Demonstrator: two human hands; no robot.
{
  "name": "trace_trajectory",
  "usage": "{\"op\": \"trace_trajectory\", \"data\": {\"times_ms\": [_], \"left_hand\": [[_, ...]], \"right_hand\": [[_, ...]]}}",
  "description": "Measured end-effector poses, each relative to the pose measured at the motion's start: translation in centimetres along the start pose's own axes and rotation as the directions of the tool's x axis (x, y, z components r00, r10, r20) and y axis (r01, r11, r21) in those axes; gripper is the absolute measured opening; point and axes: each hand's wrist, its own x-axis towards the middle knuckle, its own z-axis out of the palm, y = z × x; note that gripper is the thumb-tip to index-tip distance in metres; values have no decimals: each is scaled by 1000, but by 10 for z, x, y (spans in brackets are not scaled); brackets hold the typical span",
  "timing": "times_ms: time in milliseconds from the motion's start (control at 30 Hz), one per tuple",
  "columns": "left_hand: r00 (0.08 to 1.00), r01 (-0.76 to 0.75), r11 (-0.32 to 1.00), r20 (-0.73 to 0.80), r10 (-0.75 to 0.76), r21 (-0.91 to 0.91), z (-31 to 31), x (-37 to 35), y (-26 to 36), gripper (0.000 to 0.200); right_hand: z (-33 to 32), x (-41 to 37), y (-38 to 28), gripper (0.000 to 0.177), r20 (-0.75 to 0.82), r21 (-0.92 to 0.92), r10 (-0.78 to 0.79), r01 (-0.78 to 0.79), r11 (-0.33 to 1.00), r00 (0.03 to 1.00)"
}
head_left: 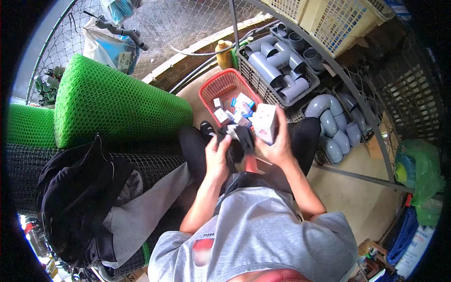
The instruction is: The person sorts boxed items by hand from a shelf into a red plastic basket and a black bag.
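My right hand [278,149] is closed around a white cardboard box [264,121] with small red marks, held up above my lap. My left hand [217,159] is closed, its thumb and fingers pinching a small thing. That thing is blurred among dark and pale shapes between my hands, so I cannot make out its kind. Just beyond both hands stands a red plastic basket [204,94], with several small white and blue boxes [244,106] lying loosely inside.
A grey crate [242,58] of grey pipe fittings stands at the upper right, with more curved fittings [329,123] below it. Rolls of green mesh [117,101] lie on the left, beside a dark jacket [75,188]. A yellow bottle [224,54] stands behind the basket.
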Motion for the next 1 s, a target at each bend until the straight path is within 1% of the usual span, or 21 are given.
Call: {"op": "trace_trajectory", "data": {"times_ms": [33,67,100,133,200,233,300,333,400,467,500,533,600,667,733,767,800,867,900,933,1000], "left_hand": [[994,-112,985,18,110,132,4,-2,12,28],[975,-220,940,46,216,261,12,-5,27,28],[830,-557,679,288,478,479,18,-1,37,39],[680,-731,479,577,452,486,13,7,47,51],[640,-727,560,687,343,398,10,12,50,53],[679,-687,582,669,302,435,11,13,54,48],[655,-695,594,698,291,404,6,16,57,47],[633,-696,613,723,277,374,4,17,56,45],[612,-714,615,726,314,335,1,21,48,44],[669,-634,728,656,349,260,4,24,42,43],[773,-562,748,547,322,353,11,15,34,41],[741,-617,693,571,353,373,16,13,29,40],[694,-659,669,620,366,344,16,9,26,38],[719,-411,910,632,289,50,0,14,21,32],[814,-261,965,537,223,-4,-15,16,10,29],[895,-262,949,413,170,176,-17,14,7,31],[919,-242,912,379,106,331,-22,15,4,32],[917,-276,879,382,119,389,-27,21,-12,40],[888,-281,876,452,82,393,-32,25,-17,55],[876,-274,849,481,27,452,-32,23,-16,65],[867,-322,807,496,42,494,-36,29,-23,70]], "right_hand": [[3,2,-18,96,62,129,49,-56,990,997],[8,-3,-18,100,145,123,22,-40,992,989],[13,-7,-21,102,205,155,17,-49,987,979],[18,-11,-25,104,266,186,9,-60,981,964],[30,-23,-24,102,216,277,109,-168,946,970],[28,-21,-26,101,241,322,157,-232,918,958],[23,-17,-35,97,257,464,277,-369,805,926],[20,-18,-38,95,262,478,267,-365,799,927],[16,-19,-40,94,292,411,256,-363,836,921],[16,-31,-35,91,330,380,291,-409,830,898],[15,-36,-32,88,364,352,322,-449,821,874],[13,-38,-30,88,366,347,322,-449,823,873],[9,-37,-24,66,295,369,364,-457,809,883],[14,-45,-6,55,230,364,364,-426,828,903],[10,-44,4,50,219,569,486,-515,641,846],[6,-39,5,57,206,546,426,-464,697,881],[4,-35,4,57,213,544,423,-466,698,881],[0,-25,-2,66,265,514,277,-378,770,924],[3,-36,15,73,402,596,281,-482,643,871],[-5,-29,7,69,506,416,288,-523,744,813],[6,-23,15,66,598,328,299,-567,756,744]]}}
